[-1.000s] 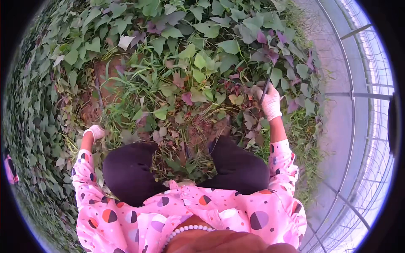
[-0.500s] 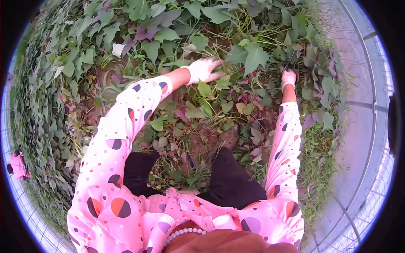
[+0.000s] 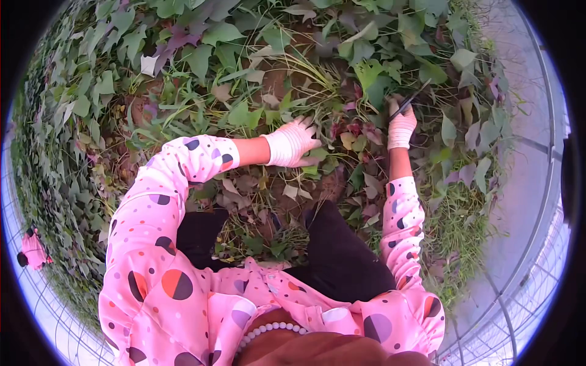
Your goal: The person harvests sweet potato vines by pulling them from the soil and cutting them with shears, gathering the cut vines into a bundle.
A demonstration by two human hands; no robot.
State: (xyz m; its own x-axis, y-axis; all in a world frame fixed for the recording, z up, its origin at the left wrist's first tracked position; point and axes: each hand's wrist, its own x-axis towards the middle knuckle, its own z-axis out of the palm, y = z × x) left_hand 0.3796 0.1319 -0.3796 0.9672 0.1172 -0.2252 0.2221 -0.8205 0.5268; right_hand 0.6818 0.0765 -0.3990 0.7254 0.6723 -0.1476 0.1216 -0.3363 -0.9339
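My left hand [image 3: 294, 143], in a pale glove, reaches into the low leaves with its fingers spread. Green leaves [image 3: 317, 161] lie right at its fingertips. Gloved as well, my right hand [image 3: 402, 125] is closed around a dark, thin knife-like tool [image 3: 417, 95] that points up and to the right. Part of the tool's grip is hidden by the fingers. Around both hands grow leafy vines that look like sweet potato [image 3: 369, 73], with a bundle of pale green stems [image 3: 314, 68] between and beyond the hands.
Bare brown soil [image 3: 278, 82] shows between the vines. My dark-trousered legs [image 3: 342, 256] are in the bed. Along the right runs a grey paved strip [image 3: 519, 201] beside grass [image 3: 448, 268]. Far left, another person [image 3: 33, 250] in pink is among the plants.
Both hands have come nearer to my body, the right also moving left. The tool in my right hand now shows more fully above the leaves.
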